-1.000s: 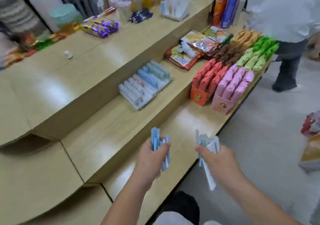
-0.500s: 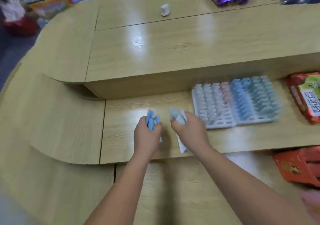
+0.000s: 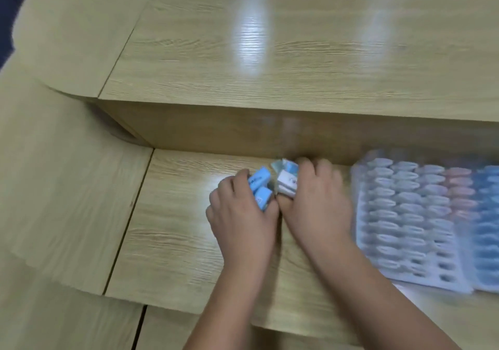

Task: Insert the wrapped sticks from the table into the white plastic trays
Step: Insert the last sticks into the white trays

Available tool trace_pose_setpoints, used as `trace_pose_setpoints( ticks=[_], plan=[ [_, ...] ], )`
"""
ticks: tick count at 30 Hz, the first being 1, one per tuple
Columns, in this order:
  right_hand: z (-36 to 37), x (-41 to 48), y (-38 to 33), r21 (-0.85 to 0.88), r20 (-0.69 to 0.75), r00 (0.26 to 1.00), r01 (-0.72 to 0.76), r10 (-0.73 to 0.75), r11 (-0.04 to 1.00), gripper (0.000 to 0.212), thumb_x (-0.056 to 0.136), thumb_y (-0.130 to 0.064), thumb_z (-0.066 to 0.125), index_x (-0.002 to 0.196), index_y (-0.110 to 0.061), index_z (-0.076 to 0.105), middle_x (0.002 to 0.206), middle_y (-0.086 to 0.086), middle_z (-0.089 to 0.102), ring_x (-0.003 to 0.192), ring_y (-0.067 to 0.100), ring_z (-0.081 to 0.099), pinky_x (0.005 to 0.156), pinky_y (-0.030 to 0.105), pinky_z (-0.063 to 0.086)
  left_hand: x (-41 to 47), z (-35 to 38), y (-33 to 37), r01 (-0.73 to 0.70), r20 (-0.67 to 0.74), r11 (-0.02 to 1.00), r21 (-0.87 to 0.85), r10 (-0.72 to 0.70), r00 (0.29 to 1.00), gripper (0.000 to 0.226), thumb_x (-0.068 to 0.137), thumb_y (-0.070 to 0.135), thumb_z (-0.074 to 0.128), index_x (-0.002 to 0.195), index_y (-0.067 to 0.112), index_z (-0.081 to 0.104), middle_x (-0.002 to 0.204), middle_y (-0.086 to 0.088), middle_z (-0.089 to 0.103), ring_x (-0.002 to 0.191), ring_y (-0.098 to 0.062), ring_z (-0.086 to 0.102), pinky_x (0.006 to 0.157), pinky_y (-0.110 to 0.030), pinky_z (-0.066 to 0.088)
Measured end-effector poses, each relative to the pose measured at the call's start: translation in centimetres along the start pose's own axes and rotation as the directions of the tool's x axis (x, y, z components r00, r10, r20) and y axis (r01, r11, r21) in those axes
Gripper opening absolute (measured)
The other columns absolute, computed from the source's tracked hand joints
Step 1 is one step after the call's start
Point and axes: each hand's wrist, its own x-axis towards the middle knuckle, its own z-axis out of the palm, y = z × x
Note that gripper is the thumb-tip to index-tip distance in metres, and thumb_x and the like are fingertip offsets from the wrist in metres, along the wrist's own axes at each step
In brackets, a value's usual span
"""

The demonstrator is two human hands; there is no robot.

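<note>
A stepped counter of pale wood-grain laminate (image 3: 175, 241) fills the view, and a higher tier (image 3: 270, 53) rises behind the shelf where the work is going on.

A small bundle of blue paper-wrapped sticks (image 3: 259, 186) stands with its end faces turned up towards the camera, so the long axes run down into the fist. Two blue ends can be counted. The left hand (image 3: 240, 214) has its fingers curled tight round this bundle.

Touching it on the right is a bundle of white and pale-teal wrapped sticks (image 3: 286, 183), pointing the same way. About two white ends show with teal ones behind, but blur stops an exact count. The right hand (image 3: 318, 204) is wrapped round that bundle, its thumb against the left hand.

Dark marks sit on the end faces, too smeared to read.

Just right of the right hand lies a white plastic tray with rows of slots (image 3: 421, 282). White, pink and blue stick ends stand in the rows, which are too blurred to number.
</note>
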Motion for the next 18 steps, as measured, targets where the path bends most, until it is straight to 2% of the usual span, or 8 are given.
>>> trace_pose_setpoints(
  ticks=[3, 5, 9, 11, 13, 16, 18],
  plan=[
    [-0.3, 0.3, 0.6, 0.06, -0.007, 1.0, 0.0, 0.0, 0.998, 0.06, 0.07, -0.042, 0.073, 0.121, -0.02, 0.051, 0.114, 0.005, 0.049, 0.101, 0.029, 0.048, 0.072, 0.035, 0.039, 0.6, 0.4, -0.3, -0.048, 0.046, 0.995, -0.082, 0.052, 0.998, 0.085, 0.072, 0.038, 0.076, 0.145, 0.021, 0.038, 0.131, -0.003, 0.052, 0.124, -0.028, 0.043, 0.097, -0.042, 0.034],
    [-0.7, 0.3, 0.8, 0.15, 0.022, 1.0, -0.016, 0.013, 0.988, 0.066, 0.07, -0.037, 0.076, 0.126, -0.019, 0.047, 0.12, 0.006, 0.046, 0.107, 0.029, 0.046, 0.082, 0.038, 0.041, 1.0, 0.1, -0.9, -0.098, 0.109, 0.987, -0.127, 0.112, 0.988, 0.093, 0.073, 0.043, 0.074, 0.151, 0.023, 0.027, 0.14, -0.002, 0.044, 0.135, -0.026, 0.034, 0.107, -0.042, 0.029],
    [-1.4, -0.4, 1.1, 0.21, 0.091, 0.995, 0.012, -0.032, 0.978, 0.074, 0.075, -0.026, 0.073, 0.139, -0.019, 0.037, 0.136, 0.006, 0.035, 0.119, 0.029, 0.041, 0.1, 0.039, 0.037, 1.1, -0.1, -1.9, -0.224, 0.166, 0.961, -0.163, 0.251, 0.954, 0.091, 0.078, 0.046, 0.073, 0.151, 0.029, 0.022, 0.156, 0.0, 0.028, 0.152, -0.024, 0.007, 0.119, -0.05, 0.02],
    [-2.0, -0.7, 1.2, 0.22, 0.11, 0.993, 0.026, -0.051, 0.975, 0.077, 0.076, -0.022, 0.073, 0.143, -0.021, 0.034, 0.142, 0.007, 0.031, 0.124, 0.031, 0.041, 0.103, 0.039, 0.039, 1.0, -0.1, -1.9, -0.244, 0.147, 0.932, -0.267, 0.29, 0.946, 0.086, 0.078, 0.049, 0.068, 0.15, 0.031, 0.025, 0.159, 0.005, 0.024, 0.153, -0.018, 0.0, 0.117, -0.055, 0.025],
    [-2.5, -0.9, 1.5, 0.193, 0.137, 0.986, 0.063, -0.09, 0.979, 0.078, 0.079, -0.022, 0.073, 0.145, -0.021, 0.031, 0.147, 0.007, 0.028, 0.128, 0.031, 0.041, 0.104, 0.039, 0.039, 1.0, 0.0, -1.9, -0.261, 0.074, 0.882, -0.392, 0.313, 0.947, 0.079, 0.079, 0.047, 0.066, 0.147, 0.025, 0.035, 0.157, 0.006, 0.029, 0.153, -0.018, 0.003, 0.113, -0.056, 0.032],
    [-3.2, -1.4, 2.0, 0.059, 0.172, 0.972, 0.151, -0.159, 0.987, 0.077, 0.083, -0.023, 0.071, 0.146, -0.021, 0.027, 0.15, 0.008, 0.025, 0.131, 0.032, 0.04, 0.104, 0.038, 0.04, 0.7, 0.1, -2.2, -0.332, -0.077, 0.804, -0.494, 0.34, 0.937, 0.06, 0.086, 0.036, 0.063, 0.139, 0.015, 0.046, 0.151, -0.001, 0.04, 0.152, -0.024, 0.015, 0.112, -0.055, 0.035],
    [-3.6, -1.8, 2.2, 0.005, 0.16, 0.972, 0.171, -0.169, 0.985, 0.072, 0.081, -0.018, 0.074, 0.142, -0.02, 0.035, 0.148, 0.006, 0.032, 0.124, 0.031, 0.048, 0.093, 0.038, 0.047, 0.2, 0.0, -2.8, -0.38, -0.188, 0.77, -0.514, 0.331, 0.925, 0.043, 0.091, 0.024, 0.058, 0.131, 0.01, 0.053, 0.143, -0.004, 0.047, 0.148, -0.029, 0.028, 0.106, -0.056, 0.042]
  ],
)
